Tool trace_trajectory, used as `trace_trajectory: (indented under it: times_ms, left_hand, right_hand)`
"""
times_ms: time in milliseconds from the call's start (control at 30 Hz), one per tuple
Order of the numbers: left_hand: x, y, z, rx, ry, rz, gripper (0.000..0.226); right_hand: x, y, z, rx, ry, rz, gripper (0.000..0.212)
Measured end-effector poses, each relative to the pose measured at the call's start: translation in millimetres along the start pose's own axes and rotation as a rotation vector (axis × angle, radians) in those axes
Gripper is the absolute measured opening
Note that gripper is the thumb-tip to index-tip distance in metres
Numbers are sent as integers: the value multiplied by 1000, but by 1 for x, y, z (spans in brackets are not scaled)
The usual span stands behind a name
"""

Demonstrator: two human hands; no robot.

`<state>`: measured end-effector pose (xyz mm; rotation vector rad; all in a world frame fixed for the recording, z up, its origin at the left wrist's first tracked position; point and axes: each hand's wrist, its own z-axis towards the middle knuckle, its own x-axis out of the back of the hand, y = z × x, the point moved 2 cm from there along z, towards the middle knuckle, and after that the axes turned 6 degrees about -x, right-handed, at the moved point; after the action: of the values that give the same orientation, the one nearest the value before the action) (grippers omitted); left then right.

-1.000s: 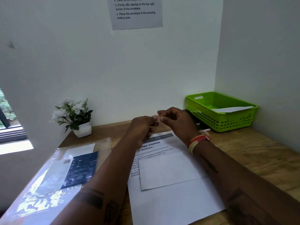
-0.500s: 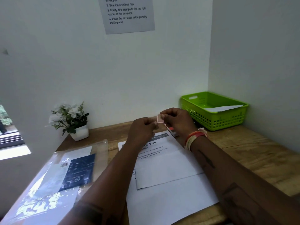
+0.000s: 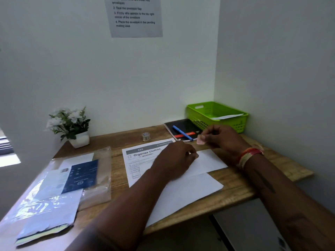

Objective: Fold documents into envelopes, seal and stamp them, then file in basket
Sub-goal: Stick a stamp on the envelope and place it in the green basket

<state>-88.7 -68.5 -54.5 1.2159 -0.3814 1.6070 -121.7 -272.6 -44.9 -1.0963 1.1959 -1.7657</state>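
Observation:
My right hand [image 3: 222, 137] pinches a small pink stamp [image 3: 200, 141] between thumb and fingers, just above the far edge of the white envelope [image 3: 213, 160]. The envelope lies on a printed sheet headed "Organize Clothes" [image 3: 143, 153]. My left hand [image 3: 178, 157] rests on the envelope's left part with its fingers curled under. Whether those fingers hold anything is hidden. The green basket [image 3: 204, 115] stands in the back right corner with one white envelope [image 3: 228, 116] inside.
A black notebook [image 3: 181, 126] with a blue pen [image 3: 182, 133] lies next to the basket. A small clear object [image 3: 146, 136] sits behind the sheet. A potted plant [image 3: 72, 126] stands at the back left. A plastic bag with a dark booklet [image 3: 82, 175] lies left.
My hands have come apart. The left one dropped onto the envelope, while the right one moved right and down with the stamp. The view has tilted downward.

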Motion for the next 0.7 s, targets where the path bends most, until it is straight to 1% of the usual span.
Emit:
trace_trajectory:
  times_ms: [67, 133, 167, 267, 300, 400, 500, 700]
  left_hand:
    - [-4, 2, 0, 21, -62, 34, 26]
    - [-8, 1, -1, 32, -104, 55, 31]
    - [-10, 1, -1, 35, -120, 63, 33]
    - [-13, -1, -1, 35, -130, 108, 37]
    - [-13, -2, -1, 33, -127, 122, 38]
    - [-15, -3, 0, 16, -127, 132, 38]
    - [-15, -5, 1, 12, -135, 129, 38]
    - [-17, -6, 1, 12, -125, 128, 38]
  right_hand:
    - [14, 12, -14, -76, -28, -31, 8]
    - [19, 16, -17, -98, -20, -36, 10]
    - [19, 16, -16, -87, -12, -82, 9]
    - [14, 13, -11, -41, -39, -338, 8]
    - [14, 13, -10, -37, -48, -368, 8]
    - [16, 16, -10, -42, -59, -366, 9]
    - [14, 15, -10, -41, -96, -435, 11]
    - [13, 13, -12, -36, -101, -490, 14]
